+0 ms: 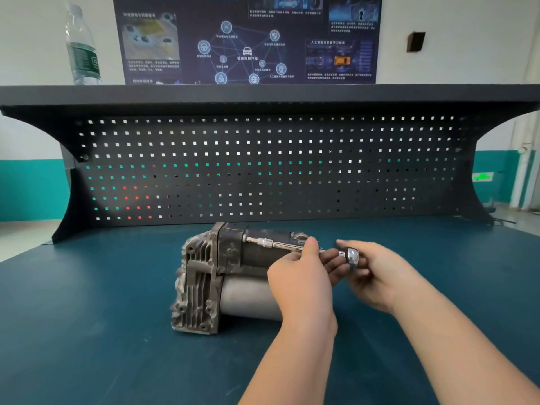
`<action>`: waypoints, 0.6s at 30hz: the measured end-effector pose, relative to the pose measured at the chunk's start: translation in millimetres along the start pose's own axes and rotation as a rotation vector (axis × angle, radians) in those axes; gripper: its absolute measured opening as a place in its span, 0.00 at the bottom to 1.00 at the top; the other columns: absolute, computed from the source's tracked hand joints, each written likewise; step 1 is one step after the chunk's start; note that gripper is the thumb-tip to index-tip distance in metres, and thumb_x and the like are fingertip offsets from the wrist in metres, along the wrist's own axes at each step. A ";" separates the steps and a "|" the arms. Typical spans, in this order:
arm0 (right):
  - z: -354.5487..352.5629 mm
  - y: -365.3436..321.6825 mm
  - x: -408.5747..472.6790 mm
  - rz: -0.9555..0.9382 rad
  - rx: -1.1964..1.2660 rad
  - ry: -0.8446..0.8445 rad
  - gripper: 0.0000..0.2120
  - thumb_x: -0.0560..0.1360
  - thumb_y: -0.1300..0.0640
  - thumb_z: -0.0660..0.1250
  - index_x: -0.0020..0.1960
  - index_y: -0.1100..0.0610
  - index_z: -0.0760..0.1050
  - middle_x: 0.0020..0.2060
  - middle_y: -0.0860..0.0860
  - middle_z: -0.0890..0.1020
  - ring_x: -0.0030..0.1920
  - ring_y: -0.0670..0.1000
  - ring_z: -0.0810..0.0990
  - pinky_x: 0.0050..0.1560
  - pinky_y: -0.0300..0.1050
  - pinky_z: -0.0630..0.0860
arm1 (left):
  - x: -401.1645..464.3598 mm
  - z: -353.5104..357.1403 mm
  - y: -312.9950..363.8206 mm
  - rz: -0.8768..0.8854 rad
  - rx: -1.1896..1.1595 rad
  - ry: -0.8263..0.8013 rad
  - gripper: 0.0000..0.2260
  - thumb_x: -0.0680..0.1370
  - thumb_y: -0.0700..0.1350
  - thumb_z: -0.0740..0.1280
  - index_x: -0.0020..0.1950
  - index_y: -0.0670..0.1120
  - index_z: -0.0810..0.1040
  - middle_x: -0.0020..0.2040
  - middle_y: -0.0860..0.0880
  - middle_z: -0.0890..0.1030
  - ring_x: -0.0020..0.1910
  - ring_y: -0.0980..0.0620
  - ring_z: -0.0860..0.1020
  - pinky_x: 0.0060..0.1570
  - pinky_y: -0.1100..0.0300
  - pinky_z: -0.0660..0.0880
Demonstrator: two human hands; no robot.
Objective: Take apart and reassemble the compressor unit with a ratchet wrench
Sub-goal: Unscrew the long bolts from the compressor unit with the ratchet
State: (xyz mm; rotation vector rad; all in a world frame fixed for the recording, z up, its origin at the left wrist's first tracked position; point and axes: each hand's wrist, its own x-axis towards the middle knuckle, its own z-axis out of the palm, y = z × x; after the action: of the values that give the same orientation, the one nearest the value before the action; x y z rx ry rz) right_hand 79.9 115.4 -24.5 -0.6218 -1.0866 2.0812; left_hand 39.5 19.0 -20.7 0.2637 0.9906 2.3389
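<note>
Dark pegboard (263, 171) backs the bench, poster above, water bottle (83, 45) up on the shelf at left. On the blue-green benchtop (102, 302) sits the compressor unit (222, 276), lying on its side near center, finned end cover facing left, smooth cylinder low at the front.

I've got the ratchet wrench (352, 255) w/ a long extension (280, 245) running horizontally into a bolt on the dark housing up top. Left hand (301, 276) pinches the extension shaft mid-length, thumb up, steadying it. Right hand (377, 276) is curled round the ratchet head end; handle itself is hidden under the fingers, so can't tell how much of it I hold.

My read: loosening or running in that upper bolt, early-ish in the job.

Risks: long extension means any off-axis pull could cam the bit out and round the fastener. Unit isn't clamped, so hard torque may roll or slide it on the bench. Left fingers are close to the housing if the tool slips.
</note>
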 end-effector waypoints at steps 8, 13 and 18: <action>1.6 -11.4 -18.0 -0.898 -0.546 -0.039 0.06 0.78 0.55 0.64 0.43 0.52 0.77 0.28 0.50 0.80 0.21 0.43 0.70 0.22 0.33 0.66 | -2.7 -0.4 1.0 0.001 0.003 -0.011 0.12 0.78 0.41 0.65 0.37 0.37 0.75 0.25 0.46 0.80 0.23 0.52 0.79 0.24 0.65 0.74; 4.6 -1.4 -7.1 -0.439 -0.242 0.079 0.08 0.76 0.58 0.65 0.39 0.59 0.77 0.26 0.55 0.75 0.18 0.45 0.67 0.18 0.33 0.61 | -2.2 0.6 4.4 -0.051 -0.054 -0.007 0.09 0.78 0.38 0.64 0.39 0.36 0.74 0.24 0.46 0.78 0.20 0.53 0.76 0.22 0.66 0.73; 1.6 2.8 -0.7 -0.036 -0.067 0.043 0.06 0.76 0.61 0.64 0.40 0.62 0.73 0.27 0.52 0.74 0.18 0.43 0.66 0.15 0.31 0.58 | -3.4 0.7 4.9 -0.044 -0.054 -0.011 0.10 0.79 0.38 0.63 0.38 0.36 0.73 0.23 0.45 0.78 0.20 0.54 0.76 0.22 0.66 0.73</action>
State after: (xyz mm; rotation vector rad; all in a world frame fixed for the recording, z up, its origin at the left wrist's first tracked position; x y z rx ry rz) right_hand 78.4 113.0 -25.9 -0.6712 -1.1385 1.9988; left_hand 40.5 14.8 -16.6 0.2307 0.9169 2.3179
